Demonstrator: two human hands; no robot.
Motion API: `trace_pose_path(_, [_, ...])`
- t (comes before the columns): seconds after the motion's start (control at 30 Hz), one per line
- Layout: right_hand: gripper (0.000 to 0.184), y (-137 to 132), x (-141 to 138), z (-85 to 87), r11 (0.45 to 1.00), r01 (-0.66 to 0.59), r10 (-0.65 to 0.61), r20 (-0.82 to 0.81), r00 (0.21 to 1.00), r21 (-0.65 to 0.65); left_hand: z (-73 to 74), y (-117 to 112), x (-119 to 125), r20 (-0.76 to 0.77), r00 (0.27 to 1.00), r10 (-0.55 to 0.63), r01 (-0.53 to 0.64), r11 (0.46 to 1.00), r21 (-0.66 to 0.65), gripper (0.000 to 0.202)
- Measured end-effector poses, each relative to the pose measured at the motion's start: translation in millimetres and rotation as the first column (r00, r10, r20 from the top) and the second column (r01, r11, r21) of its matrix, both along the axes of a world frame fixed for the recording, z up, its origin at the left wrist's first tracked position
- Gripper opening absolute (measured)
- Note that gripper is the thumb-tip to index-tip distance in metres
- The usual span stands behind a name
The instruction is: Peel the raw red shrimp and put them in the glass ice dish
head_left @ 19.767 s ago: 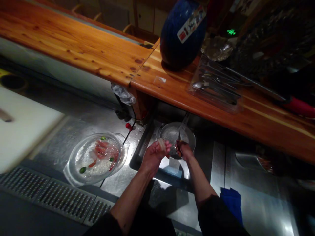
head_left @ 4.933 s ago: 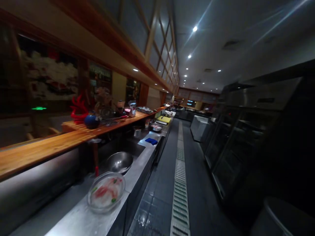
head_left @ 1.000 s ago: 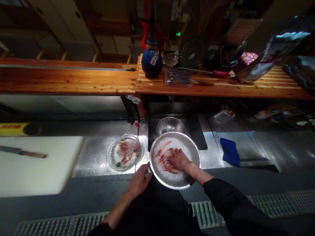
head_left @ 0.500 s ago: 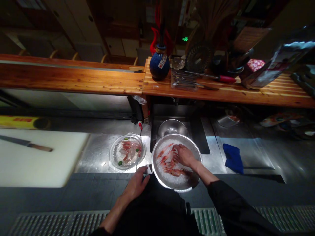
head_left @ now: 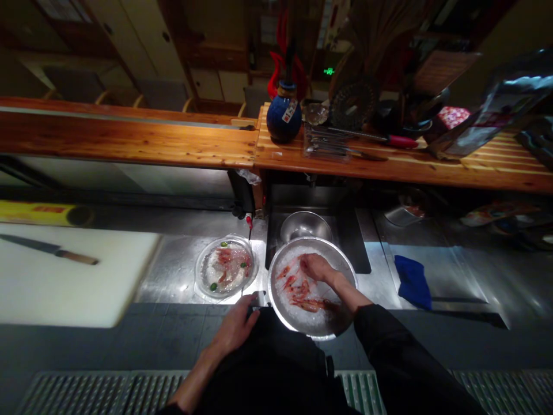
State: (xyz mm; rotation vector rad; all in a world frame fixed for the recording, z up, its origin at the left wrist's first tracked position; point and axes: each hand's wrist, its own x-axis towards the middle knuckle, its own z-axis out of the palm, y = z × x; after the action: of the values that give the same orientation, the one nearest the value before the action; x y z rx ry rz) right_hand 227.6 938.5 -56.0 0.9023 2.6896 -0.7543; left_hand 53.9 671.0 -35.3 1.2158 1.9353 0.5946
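Observation:
A large steel bowl [head_left: 276,305] holds crushed ice [head_left: 285,291] with several pinkish-red shrimp [head_left: 307,302] lying on it. My right hand [head_left: 318,268] reaches into this bowl from the right, its fingers curled down at the ice near the far side. Whatever is between those fingertips is hidden. At the counter's front edge, left of the bowl, rests my left hand [head_left: 237,323], thumb apart from the stretched fingers and nothing held. Beyond it, a clear round dish [head_left: 199,276] of ice carries more shrimp [head_left: 223,256] and several green pieces [head_left: 213,286].
A smaller steel bowl [head_left: 306,225] sits in the sink [head_left: 358,253] behind. On the left, a knife [head_left: 64,253] lies on a white cutting board [head_left: 86,294]. A blue cloth [head_left: 412,282] lies at right. The wooden ledge [head_left: 173,138] holds a blue vase [head_left: 284,118] and utensils.
My right hand has shifted toward the far side of the bowl, and its fingers have drawn together. My left hand stays by the counter edge. The view has shifted slightly.

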Motion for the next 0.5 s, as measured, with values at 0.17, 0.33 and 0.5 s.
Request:
trace_pose_path(0.17, [0.033,3,3,9.5,0.998,0.064,-0.064,-0.021,0.998,-0.007,1.5,2,-1,0.012,1.0,0.012,-0.012,1.0,0.001,0.049])
trace_pose_path(0.33, [0.045,2,47,21.0,0.966,0.247,-0.251,0.036,0.967,0.08,6.5,-6,-8,0.064,0.997,0.042,-0.042,0.999,0.0,0.05])
trace_pose_path(0.5, [0.021,-34,94,24.0,0.978,0.198,-0.208,0.236,0.949,0.069,11.0,-21,-18,0.127,0.989,0.074,-0.076,0.997,0.014,0.049])
